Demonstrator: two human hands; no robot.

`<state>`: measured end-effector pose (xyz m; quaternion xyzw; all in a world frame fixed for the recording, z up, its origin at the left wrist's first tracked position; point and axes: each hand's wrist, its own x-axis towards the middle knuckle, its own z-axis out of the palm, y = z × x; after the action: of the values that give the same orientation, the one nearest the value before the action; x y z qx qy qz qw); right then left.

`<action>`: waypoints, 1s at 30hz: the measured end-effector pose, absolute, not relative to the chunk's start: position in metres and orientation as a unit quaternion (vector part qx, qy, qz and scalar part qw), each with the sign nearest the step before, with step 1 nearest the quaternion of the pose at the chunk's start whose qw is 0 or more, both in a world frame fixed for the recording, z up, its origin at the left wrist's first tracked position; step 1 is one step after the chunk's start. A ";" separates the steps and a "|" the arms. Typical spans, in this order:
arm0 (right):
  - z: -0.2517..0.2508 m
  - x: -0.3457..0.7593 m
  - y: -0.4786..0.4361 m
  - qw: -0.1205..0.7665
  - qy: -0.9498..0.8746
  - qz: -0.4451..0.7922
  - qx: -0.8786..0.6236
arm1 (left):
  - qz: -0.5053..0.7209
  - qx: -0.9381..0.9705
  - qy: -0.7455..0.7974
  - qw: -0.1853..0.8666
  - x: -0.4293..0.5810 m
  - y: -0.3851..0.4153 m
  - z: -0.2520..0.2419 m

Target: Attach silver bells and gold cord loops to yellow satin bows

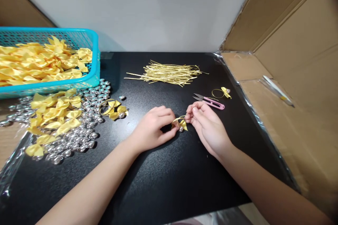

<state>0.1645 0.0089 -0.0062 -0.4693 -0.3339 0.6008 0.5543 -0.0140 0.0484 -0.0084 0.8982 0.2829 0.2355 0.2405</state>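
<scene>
Bare forearms (105,175) cross the black worktop (158,186); the left hand (153,126) pinches a yellow satin bow (184,125) with a silver bead (181,129). The right hand (207,124) curls at its thin gold tie (180,117), grip unclear. Apparently fastening; next calls for steadying the bow.

A black tabletop (163,182) meets a pale wall (158,10), brown cardboard (298,38) flanking both sides.

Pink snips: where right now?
In the head view, the pink snips lie on the black table, right of centre, just beyond the right hand and in front of a gold-looped yellow bow.
</scene>
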 end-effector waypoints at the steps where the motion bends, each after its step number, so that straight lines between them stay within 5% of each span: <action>1: -0.008 0.164 0.009 0.547 -0.337 0.603 -0.474 | 0.238 0.897 0.282 0.242 -0.014 0.048 -0.008; 16: 0.002 0.174 0.020 0.576 -0.364 0.556 -0.476 | 0.263 0.880 0.286 0.272 -0.011 0.046 -0.008; 25: -0.002 0.171 0.020 0.444 -0.359 0.683 -0.456 | 0.310 0.848 0.321 0.284 -0.008 0.041 -0.007; 30: 0.006 0.177 0.016 0.531 -0.437 0.510 -0.517 | 0.316 0.834 0.334 0.304 -0.009 0.041 -0.006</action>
<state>0.1771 0.0160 0.0055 -0.5166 -0.4374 0.5100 0.5307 -0.0086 0.0410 -0.0055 0.8343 0.3344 0.3156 0.3041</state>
